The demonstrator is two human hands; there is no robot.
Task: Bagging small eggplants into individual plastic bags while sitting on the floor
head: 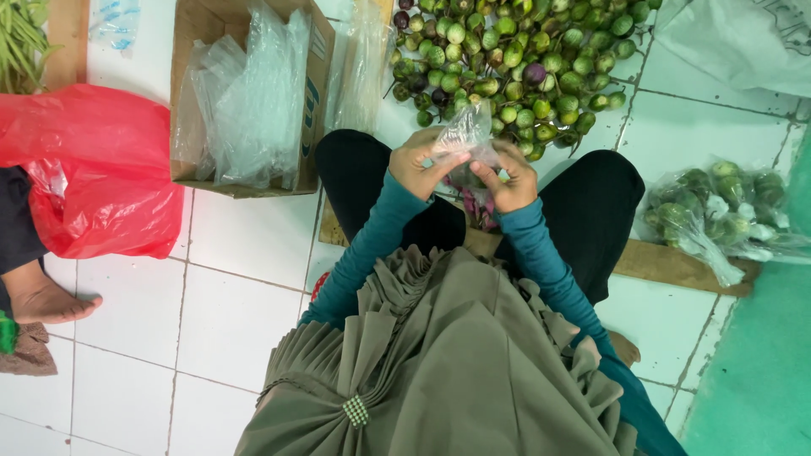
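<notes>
I sit on a white tiled floor (pixel 236 312), knees apart, a wooden board (pixel 676 266) under my legs. In the head view, both my hands meet over my lap. My left hand (pixel 420 162) and right hand (pixel 510 177) are each pinched shut on the same small clear plastic bag (pixel 467 133), fingers pulling at its mouth; I hold it up close, likely so I can see the opening. Just beyond it lies one heap of small green eggplants (pixel 515 59), a few purple among them, within easy reach. To my right rest two filled bags of eggplants (pixel 718 207), set aside. To my left one cardboard box (pixel 317 93) holds a stack of empty clear bags (pixel 249 101), beside one red plastic bag (pixel 97 169) and another person's bare foot (pixel 46 302).
</notes>
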